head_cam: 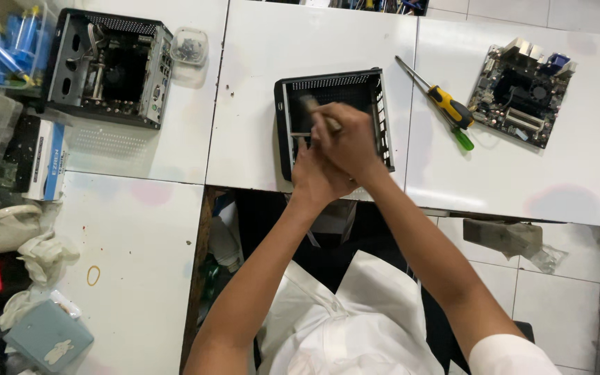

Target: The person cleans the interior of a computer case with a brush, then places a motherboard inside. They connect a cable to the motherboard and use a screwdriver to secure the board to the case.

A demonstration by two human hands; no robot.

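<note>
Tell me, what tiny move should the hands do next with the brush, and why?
Probably sweep the brush deeper along the floor of the empty computer case. The right hand holds it just inside the near wall, the left hand steadies that edge, and the far part looks unreached.

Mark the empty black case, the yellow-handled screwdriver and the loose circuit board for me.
empty black case [376,104]: head view, perforated right side wall.
yellow-handled screwdriver [451,105]: head view, middle of the yellow grip.
loose circuit board [519,94]: head view, centre of the board, by the dark fan.

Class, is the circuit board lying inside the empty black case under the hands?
No, the circuit board lies on the table right of the screwdrivers.
</note>
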